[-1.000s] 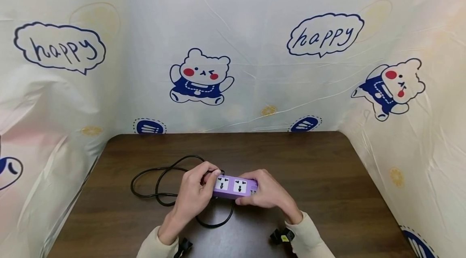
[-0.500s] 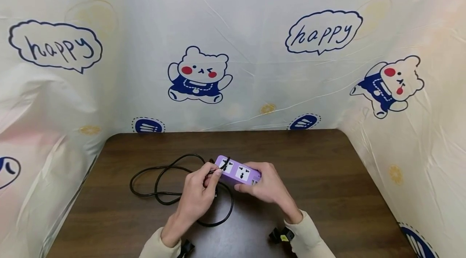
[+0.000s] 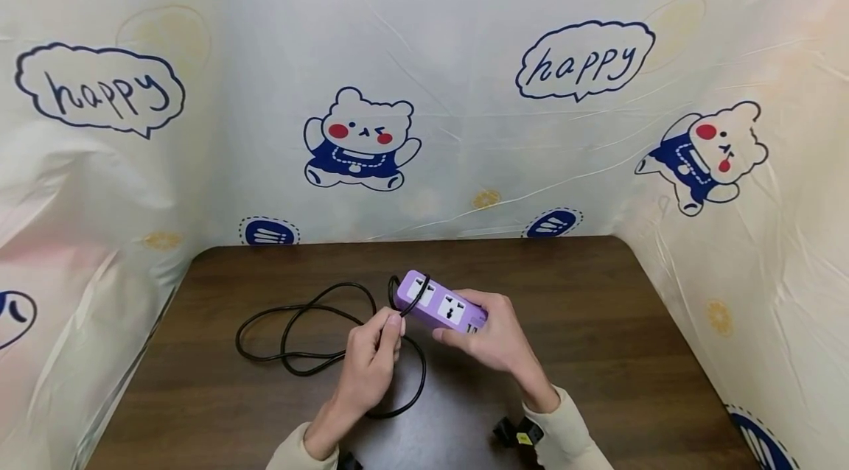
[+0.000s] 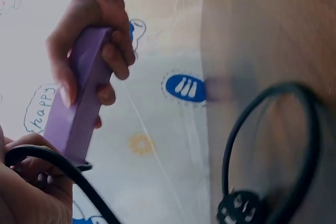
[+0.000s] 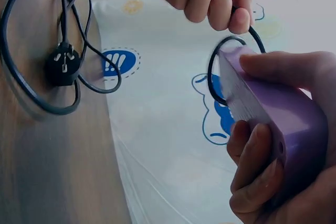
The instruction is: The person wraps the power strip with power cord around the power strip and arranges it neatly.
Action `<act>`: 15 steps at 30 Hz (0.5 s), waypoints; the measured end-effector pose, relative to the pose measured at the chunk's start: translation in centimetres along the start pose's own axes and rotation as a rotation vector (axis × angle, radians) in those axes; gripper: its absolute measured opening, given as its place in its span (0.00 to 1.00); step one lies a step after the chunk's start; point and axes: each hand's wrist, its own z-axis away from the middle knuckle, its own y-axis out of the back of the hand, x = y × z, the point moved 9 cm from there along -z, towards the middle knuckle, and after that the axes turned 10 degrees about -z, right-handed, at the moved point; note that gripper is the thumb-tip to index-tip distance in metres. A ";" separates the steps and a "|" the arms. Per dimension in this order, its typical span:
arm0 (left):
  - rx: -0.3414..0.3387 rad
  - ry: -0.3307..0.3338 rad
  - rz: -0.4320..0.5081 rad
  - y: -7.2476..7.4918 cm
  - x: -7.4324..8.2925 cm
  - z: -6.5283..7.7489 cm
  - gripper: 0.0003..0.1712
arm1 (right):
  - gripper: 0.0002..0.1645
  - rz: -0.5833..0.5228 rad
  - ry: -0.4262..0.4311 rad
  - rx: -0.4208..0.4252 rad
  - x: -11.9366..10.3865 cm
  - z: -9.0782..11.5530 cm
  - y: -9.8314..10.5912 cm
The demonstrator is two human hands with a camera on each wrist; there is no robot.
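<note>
A purple power strip (image 3: 441, 306) with two white socket faces is tilted, its left end pointing up and away. My right hand (image 3: 494, 334) grips its right end, thumb on the near side; the right wrist view shows several fingers (image 5: 257, 156) curled under the flat underside. Just left of the strip, my left hand (image 3: 368, 363) pinches the black cord (image 3: 416, 297) between thumb and fingers. That cord loops from the strip's far left end and crosses over the left socket face. A round black plug (image 5: 62, 66) with metal prongs shows in both wrist views.
More of the black cord lies in loose loops on the dark brown wooden table (image 3: 564, 293), left of and below the hands. A pale cloth (image 3: 464, 124) with bear and "happy" prints stands along the back and sides. A black device (image 3: 517, 432) sits at the right wrist.
The right hand has tilted the power strip, raising its left end away, and shifted slightly right. The left hand has moved from the strip's end, drawing the cord across the left socket face.
</note>
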 end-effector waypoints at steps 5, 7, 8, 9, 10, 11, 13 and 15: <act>-0.099 0.144 0.329 -1.2 -1.3 0.1 0.21 | 0.29 0.002 0.026 0.027 -0.4 0.1 0.7; -0.136 0.159 0.441 -1.6 -1.5 0.1 0.22 | 0.29 -0.003 0.029 0.039 -0.5 0.2 0.9; -0.160 0.158 0.495 -1.8 -1.6 0.0 0.23 | 0.29 -0.006 0.030 0.044 -0.5 0.2 1.0; -0.187 0.152 0.545 -2.0 -1.6 0.0 0.23 | 0.30 -0.009 0.030 0.048 -0.5 0.2 1.1; -0.216 0.145 0.592 -2.2 -1.5 0.0 0.22 | 0.29 -0.015 0.031 0.051 -0.5 0.2 1.2; -0.246 0.139 0.638 -2.4 -1.5 0.0 0.22 | 0.29 -0.022 0.029 0.055 -0.4 0.2 1.3; -0.319 0.126 0.727 -2.9 -1.4 0.0 0.20 | 0.29 -0.040 0.025 0.064 -0.4 0.2 1.5; -0.385 0.115 0.792 -3.1 -1.3 0.1 0.19 | 0.29 -0.057 0.021 0.084 -0.3 0.3 1.8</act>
